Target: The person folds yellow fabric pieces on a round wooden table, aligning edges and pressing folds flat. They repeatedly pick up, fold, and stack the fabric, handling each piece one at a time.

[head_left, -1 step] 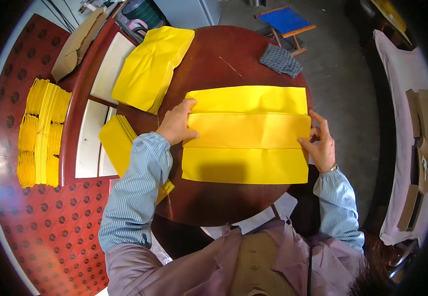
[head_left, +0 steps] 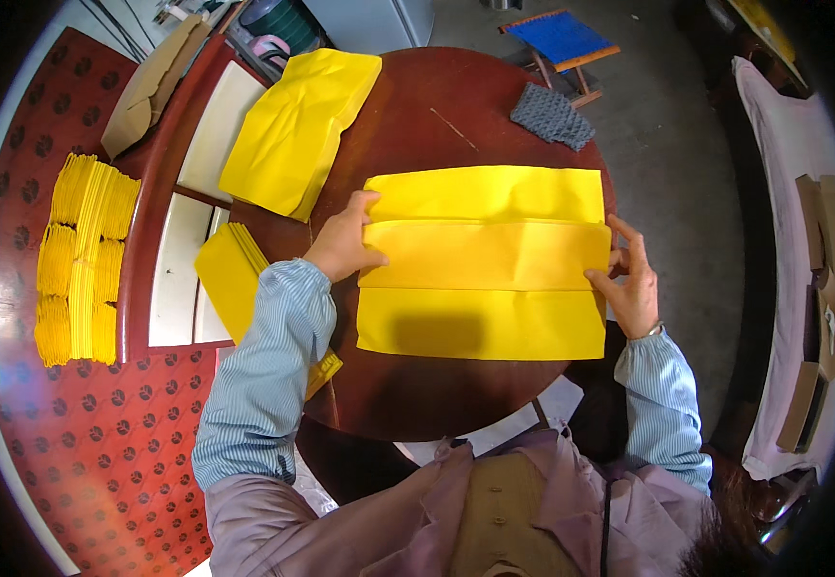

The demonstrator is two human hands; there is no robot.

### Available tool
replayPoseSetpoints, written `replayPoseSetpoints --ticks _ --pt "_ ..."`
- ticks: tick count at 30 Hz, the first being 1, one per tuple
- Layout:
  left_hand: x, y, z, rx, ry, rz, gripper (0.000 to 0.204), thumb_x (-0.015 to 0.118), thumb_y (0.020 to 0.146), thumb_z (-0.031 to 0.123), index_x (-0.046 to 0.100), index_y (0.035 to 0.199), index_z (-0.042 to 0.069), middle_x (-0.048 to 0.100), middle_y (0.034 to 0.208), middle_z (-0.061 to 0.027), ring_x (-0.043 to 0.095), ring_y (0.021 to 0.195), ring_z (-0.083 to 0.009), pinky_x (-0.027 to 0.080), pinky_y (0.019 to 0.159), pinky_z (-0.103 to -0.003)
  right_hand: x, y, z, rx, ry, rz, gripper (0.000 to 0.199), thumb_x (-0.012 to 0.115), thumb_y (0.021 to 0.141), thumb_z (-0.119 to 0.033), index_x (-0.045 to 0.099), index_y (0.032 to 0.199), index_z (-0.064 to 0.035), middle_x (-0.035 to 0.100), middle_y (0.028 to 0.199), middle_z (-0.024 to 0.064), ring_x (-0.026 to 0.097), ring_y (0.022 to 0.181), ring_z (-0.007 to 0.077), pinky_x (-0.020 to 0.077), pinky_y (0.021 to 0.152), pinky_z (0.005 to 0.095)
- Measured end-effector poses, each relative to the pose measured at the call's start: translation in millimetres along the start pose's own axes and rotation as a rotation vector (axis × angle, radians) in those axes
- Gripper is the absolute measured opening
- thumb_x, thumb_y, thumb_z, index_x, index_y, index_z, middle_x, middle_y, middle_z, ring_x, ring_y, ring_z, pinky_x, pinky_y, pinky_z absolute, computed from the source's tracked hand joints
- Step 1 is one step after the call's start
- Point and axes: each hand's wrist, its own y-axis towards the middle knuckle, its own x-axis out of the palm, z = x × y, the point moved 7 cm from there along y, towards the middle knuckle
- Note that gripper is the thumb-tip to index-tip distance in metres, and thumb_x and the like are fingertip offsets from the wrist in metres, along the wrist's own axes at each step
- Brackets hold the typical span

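A bright yellow paper-like sheet (head_left: 485, 258) with two lengthwise creases lies across the round dark-red table (head_left: 408, 399). My left hand (head_left: 345, 243) holds its left edge at the middle band, thumb below and fingers above. At the opposite edge my right hand (head_left: 635, 287) grips the same band with thumb and bent fingers. A stack of folded yellow pieces (head_left: 228, 274) lies left of my left forearm, which partly covers it. Farther back on the table rests a pile of larger yellow sheets (head_left: 302, 130), somewhat wrinkled.
A grey knitted cloth (head_left: 552, 115) lies at the table's far right edge. Behind it stands a folding stool (head_left: 562, 40) with a blue seat. Bundled yellow folded pieces (head_left: 81, 260) sit on a red patterned surface at left. Flattened cardboard (head_left: 826, 317) rests on white cloth at right.
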Motion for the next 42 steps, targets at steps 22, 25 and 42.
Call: replayPoseSetpoints --ticks 22,25,42 --pt "67 -130 5 -0.248 -0.684 0.383 0.068 0.08 0.091 0.01 0.041 0.144 -0.003 0.075 0.106 -0.0134 0.071 0.094 -0.0175 0.055 0.085 -0.031 2 -33 -1 0.027 0.012 -0.065 0.067 0.071 0.097 -0.007 0.04 0.156 -0.0147 0.074 0.122 0.0187 0.074 0.114 0.0324 0.0607 0.098 0.0489" --pt "75 -139 5 -0.253 -0.788 0.384 0.068 0.08 0.091 0.01 0.041 0.144 -0.003 0.074 0.103 -0.0121 0.067 0.088 -0.0157 0.054 0.083 -0.029 1 -37 1 0.022 0.06 -0.039 0.065 0.069 0.098 -0.008 0.041 0.156 -0.0141 0.075 0.116 0.0167 0.075 0.111 0.0307 0.0605 0.098 0.0496" --pt "72 -143 6 -0.572 -0.421 0.477 0.067 0.09 0.08 0.02 0.056 0.134 -0.001 0.068 0.091 -0.0099 0.059 0.076 -0.0189 0.048 0.072 -0.034 4 -40 -3 0.022 0.014 0.066 0.067 0.07 0.096 -0.005 0.042 0.156 -0.0134 0.075 0.102 0.0132 0.077 0.102 0.0258 0.0599 0.098 0.0487"
